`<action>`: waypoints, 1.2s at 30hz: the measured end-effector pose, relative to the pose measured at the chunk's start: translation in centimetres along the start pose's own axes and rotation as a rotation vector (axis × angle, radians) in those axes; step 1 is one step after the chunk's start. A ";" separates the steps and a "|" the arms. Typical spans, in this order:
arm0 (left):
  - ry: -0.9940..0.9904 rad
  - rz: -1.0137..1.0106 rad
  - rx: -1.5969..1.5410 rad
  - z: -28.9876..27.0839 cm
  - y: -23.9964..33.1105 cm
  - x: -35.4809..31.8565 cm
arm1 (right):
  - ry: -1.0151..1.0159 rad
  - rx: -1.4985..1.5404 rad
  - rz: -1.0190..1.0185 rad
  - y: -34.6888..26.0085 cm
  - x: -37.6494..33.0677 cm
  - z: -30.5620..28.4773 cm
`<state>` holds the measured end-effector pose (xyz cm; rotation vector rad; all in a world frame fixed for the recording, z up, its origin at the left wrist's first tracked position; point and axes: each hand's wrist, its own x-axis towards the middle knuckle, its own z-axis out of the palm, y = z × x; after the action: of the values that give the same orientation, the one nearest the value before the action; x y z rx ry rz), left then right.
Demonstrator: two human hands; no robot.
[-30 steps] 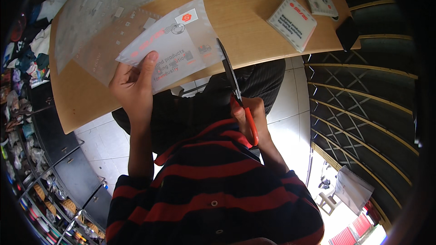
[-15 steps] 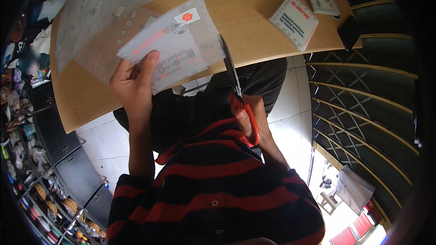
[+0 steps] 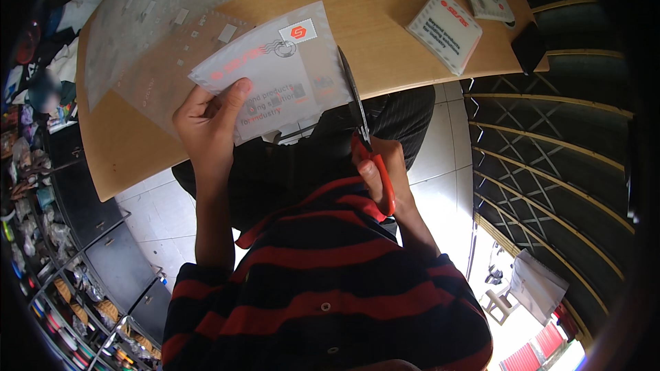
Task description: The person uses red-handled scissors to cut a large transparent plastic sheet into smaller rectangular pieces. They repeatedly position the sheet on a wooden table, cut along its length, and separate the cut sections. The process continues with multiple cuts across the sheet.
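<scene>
Translucent sheet (image 3: 275, 72) slightly farther right

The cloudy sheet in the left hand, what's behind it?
Past its edges: the wooden table, clear printed sheeting and dark trousers. The cloudy sheet and left hand cover the rest, so I can't tell what's there.

A small shop or workshop is suggested by the folding metal gate (image 3: 543, 134), crowded shelves (image 3: 77, 254), wooden worktop (image 3: 375, 38) and tiled floor (image 3: 440, 134).
</scene>
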<state>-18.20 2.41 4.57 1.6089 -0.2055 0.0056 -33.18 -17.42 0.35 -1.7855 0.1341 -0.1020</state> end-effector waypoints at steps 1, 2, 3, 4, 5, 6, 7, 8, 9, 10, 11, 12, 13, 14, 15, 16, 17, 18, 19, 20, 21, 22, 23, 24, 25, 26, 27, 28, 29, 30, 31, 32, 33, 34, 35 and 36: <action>-0.002 -0.004 -0.002 0.0 0.0 0.0 | 0.008 -0.012 -0.009 0.0 0.1 0.0; -0.005 -0.010 -0.003 0.0 0.0 0.0 | 0.016 -0.024 -0.019 0.0 0.2 0.0; -0.008 -0.015 -0.003 -0.1 0.1 0.0 | 0.024 -0.036 -0.029 0.0 0.2 0.0; -0.010 -0.021 -0.003 -0.1 0.1 0.1 | 0.034 -0.039 -0.035 0.0 0.3 0.0; -0.012 -0.026 0.000 -0.2 0.2 0.1 | 0.044 -0.041 -0.042 0.0 0.3 0.0; -0.016 -0.030 0.002 -0.2 0.3 0.1 | 0.056 -0.045 -0.048 0.1 0.3 0.1; -0.019 -0.035 0.004 -0.2 0.3 0.1 | 0.055 -0.043 -0.045 0.3 0.3 0.0; -0.020 -0.035 -0.001 -0.2 0.3 0.1 | 0.055 -0.042 -0.042 0.7 0.2 0.1; -0.021 -0.037 -0.006 -0.3 0.3 0.2 | 0.054 -0.040 -0.038 0.9 0.2 0.1; -0.022 -0.038 -0.011 -0.3 0.3 0.2 | 0.061 -0.040 -0.033 1.1 0.1 0.2; -0.024 -0.039 -0.012 -0.4 0.2 0.2 | 0.068 -0.040 -0.027 1.2 0.0 0.2; -0.025 -0.038 -0.011 -0.4 0.2 0.2 | 0.075 -0.039 -0.022 1.3 0.0 0.3; -0.027 -0.038 -0.010 -0.4 0.2 0.2 | 0.074 -0.045 -0.021 1.3 0.0 0.3; -0.026 -0.039 -0.008 -0.4 0.3 0.1 | 0.074 -0.052 -0.018 1.4 -0.1 0.2; -0.024 -0.040 -0.004 -0.4 0.4 0.1 | 0.074 -0.056 -0.017 1.4 -0.1 0.3; -0.023 -0.041 -0.001 -0.4 0.5 0.1 | 0.069 -0.038 -0.021 1.2 0.0 0.2; -0.026 -0.035 0.000 -0.4 0.5 0.1 | 0.064 -0.019 -0.025 0.9 0.1 0.2; -0.027 -0.031 -0.001 -0.4 0.5 0.1 | 0.057 -0.001 -0.028 0.6 0.2 0.2; -0.028 -0.027 -0.001 -0.5 0.5 0.2 | 0.041 0.002 -0.021 0.6 0.3 0.2; -0.032 -0.030 -0.001 -0.5 0.5 0.2 | 0.025 0.004 -0.013 0.6 0.3 0.2; -0.039 -0.032 -0.003 -0.5 0.5 0.2 | 0.012 0.006 -0.007 0.6 0.3 0.2; -0.045 -0.033 -0.005 -0.5 0.5 0.2 | 0.018 0.011 -0.010 0.5 0.3 0.2; -0.048 -0.037 -0.005 -0.5 0.4 0.1 | 0.023 0.016 -0.013 0.3 0.4 0.3; -0.052 -0.041 -0.005 -0.6 0.3 0.1 | 0.028 0.021 -0.016 0.2 0.4 0.3; -0.055 -0.045 -0.005 -0.6 0.3 0.1 | 0.030 0.011 -0.024 0.3 0.5 0.3; -0.057 -0.044 -0.001 -0.7 0.3 0.1 | 0.030 0.001 -0.033 0.3 0.6 0.3; -0.059 -0.044 0.001 -0.7 0.3 0.2 | 0.031 -0.010 -0.041 0.3 0.7 0.3; -0.061 -0.044 0.004 -0.7 0.3 0.2 | 0.039 -0.004 -0.046 0.4 0.7 0.4; -0.064 -0.052 0.008 -0.8 0.3 0.2 | 0.047 0.002 -0.051 0.4 0.7 0.4; -0.068 -0.059 0.011 -0.9 0.2 0.3 | 0.055 0.008 -0.057 0.4 0.8 0.5; -0.071 -0.066 0.013 -1.0 0.2 0.4 | 0.051 -0.008 -0.048 0.6 0.7 0.5; -0.074 -0.066 0.008 -1.0 0.2 0.4 | 0.046 -0.024 -0.038 0.8 0.7 0.4; -0.078 -0.067 0.003 -1.0 0.3 0.4 | 0.042 -0.039 -0.029 1.1 0.6 0.4; -0.083 -0.067 -0.002 -1.0 0.2 0.4 | 0.044 -0.043 -0.025 1.2 0.6 0.5; -0.084 -0.068 -0.004 -1.0 0.2 0.5 | 0.046 -0.047 -0.022 1.4 0.6 0.5; -0.086 -0.068 -0.006 -1.1 0.1 0.5 | 0.048 -0.049 -0.020 1.5 0.7 0.6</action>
<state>-17.60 3.39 4.80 1.6109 -0.2170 -0.1161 -32.44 -17.26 -1.20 -1.8346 0.1546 -0.1567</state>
